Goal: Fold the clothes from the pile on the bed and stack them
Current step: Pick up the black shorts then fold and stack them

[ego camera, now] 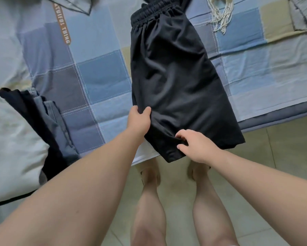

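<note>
Black shorts (174, 73) with an elastic waistband lie folded lengthwise on the checked bed sheet (99, 82), waistband far from me, leg hems hanging over the near bed edge. My left hand (138, 119) pinches the left side of the leg near the hem, thumb on top. My right hand (195, 146) grips the hem fabric at the lower edge, fingers curled into the cloth. A stack of folded clothes (46, 121), dark and grey-blue, sits at the left.
A pale pillow or quilt (10, 139) covers the lower left. A fringed cream cloth (221, 16) and a grey garment (301, 13) lie at the far right, another grey garment (73, 4) at the far left. Tiled floor (273, 157) and my legs are below.
</note>
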The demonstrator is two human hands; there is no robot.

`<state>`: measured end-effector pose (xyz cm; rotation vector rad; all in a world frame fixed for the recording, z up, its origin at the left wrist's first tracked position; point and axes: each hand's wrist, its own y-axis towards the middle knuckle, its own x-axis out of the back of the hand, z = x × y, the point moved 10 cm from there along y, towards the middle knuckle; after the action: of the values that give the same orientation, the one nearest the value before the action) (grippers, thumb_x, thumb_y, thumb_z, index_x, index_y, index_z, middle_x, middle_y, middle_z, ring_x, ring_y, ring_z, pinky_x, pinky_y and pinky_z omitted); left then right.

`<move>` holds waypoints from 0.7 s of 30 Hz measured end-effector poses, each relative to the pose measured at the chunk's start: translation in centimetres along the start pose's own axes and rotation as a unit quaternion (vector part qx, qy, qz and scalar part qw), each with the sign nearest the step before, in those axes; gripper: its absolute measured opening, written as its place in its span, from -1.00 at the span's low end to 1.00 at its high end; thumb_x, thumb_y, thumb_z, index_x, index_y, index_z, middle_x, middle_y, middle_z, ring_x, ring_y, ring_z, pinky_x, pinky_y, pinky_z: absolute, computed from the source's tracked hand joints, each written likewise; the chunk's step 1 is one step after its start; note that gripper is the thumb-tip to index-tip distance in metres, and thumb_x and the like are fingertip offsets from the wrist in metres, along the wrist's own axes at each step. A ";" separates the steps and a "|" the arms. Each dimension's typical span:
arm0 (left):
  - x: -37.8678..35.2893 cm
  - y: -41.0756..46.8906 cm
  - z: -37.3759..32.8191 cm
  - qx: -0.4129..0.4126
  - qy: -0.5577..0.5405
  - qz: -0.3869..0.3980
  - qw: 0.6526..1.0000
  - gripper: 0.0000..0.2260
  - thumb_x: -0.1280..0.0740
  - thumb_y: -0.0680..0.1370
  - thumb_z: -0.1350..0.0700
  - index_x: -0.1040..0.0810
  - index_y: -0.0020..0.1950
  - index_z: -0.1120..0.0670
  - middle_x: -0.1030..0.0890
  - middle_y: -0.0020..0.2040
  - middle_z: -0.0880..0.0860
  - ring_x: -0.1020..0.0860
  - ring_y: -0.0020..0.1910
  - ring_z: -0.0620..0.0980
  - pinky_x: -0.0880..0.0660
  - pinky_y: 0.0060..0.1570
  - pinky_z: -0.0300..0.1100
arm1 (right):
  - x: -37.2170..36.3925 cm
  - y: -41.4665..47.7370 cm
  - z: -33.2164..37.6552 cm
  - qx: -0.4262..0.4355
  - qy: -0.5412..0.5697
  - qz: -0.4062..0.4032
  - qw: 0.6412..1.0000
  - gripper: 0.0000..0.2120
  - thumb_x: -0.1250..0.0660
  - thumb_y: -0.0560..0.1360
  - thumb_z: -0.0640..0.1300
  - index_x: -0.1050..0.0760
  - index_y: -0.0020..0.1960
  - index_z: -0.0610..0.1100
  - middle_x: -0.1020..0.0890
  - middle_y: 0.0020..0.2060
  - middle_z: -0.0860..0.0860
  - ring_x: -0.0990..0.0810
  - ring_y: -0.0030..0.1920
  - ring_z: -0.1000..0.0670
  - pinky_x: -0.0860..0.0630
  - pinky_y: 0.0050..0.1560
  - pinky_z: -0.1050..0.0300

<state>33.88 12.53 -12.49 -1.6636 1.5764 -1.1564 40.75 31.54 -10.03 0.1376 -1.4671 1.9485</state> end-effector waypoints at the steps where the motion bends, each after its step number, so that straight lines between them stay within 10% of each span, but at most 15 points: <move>1: -1.0 -0.5 1.1 0.028 -0.025 0.049 0.998 -0.60 -0.45 0.47 -0.12 -0.51 0.25 -0.01 -0.65 0.13 -0.05 -0.63 0.11 0.06 -0.58 0.18 0.11 | 0.5 0.1 0.2 0.016 0.001 -0.024 1.000 -0.68 -0.25 0.61 -0.08 -0.43 0.35 0.06 -0.50 0.23 0.06 -0.49 0.24 -0.07 -0.47 0.22 -0.07; 5: -3.0 -2.0 4.1 0.060 0.133 0.140 0.979 -0.65 -0.52 0.50 0.11 -0.53 0.23 0.11 -0.65 0.12 0.05 -0.62 0.05 0.04 -0.61 -0.03 -0.07 | 4.1 -0.5 0.7 0.025 -0.113 -0.165 0.980 -0.40 -0.24 0.56 -0.22 -0.23 0.56 0.10 -0.16 0.56 -0.02 -0.13 0.54 -0.14 -0.27 0.40 -0.16; 11: 1.2 -2.6 6.1 0.018 0.277 -0.026 0.960 -0.80 -0.39 0.56 0.06 -0.42 0.02 0.12 -0.56 -0.02 0.05 -0.54 0.02 0.13 -0.45 -0.03 -0.09 | 1.9 0.8 0.7 0.053 -0.194 0.044 0.979 -0.43 -0.16 0.62 -0.09 -0.14 0.59 0.17 0.03 0.63 0.06 -0.08 0.58 -0.11 -0.28 0.42 -0.13; 17: 1.8 -3.5 3.2 -0.049 0.091 -0.101 0.989 -0.51 -0.47 0.49 -0.04 -0.34 0.32 0.00 -0.50 0.17 -0.07 -0.52 0.10 -0.02 -0.42 0.00 -0.13 | 7.0 1.9 3.7 0.126 -0.240 -0.101 0.957 -0.33 -0.23 0.58 -0.11 -0.06 0.63 0.08 0.01 0.62 -0.07 -0.06 0.58 -0.18 -0.28 0.42 -0.15; 21: 1.4 -2.4 3.3 0.006 0.131 -0.111 0.985 -0.71 -0.34 0.61 -0.01 -0.51 0.23 0.14 -0.60 0.09 0.06 -0.56 0.10 0.13 -0.38 -0.06 -0.12 | 5.1 3.7 3.1 0.106 -0.256 0.073 0.958 -0.29 -0.22 0.60 -0.10 0.04 0.63 0.16 0.19 0.63 0.08 0.11 0.62 -0.09 -0.21 0.48 -0.20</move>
<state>37.84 10.96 -11.66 -1.7712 1.5613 -1.5511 33.80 30.67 -9.56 0.6935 -1.6112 2.3019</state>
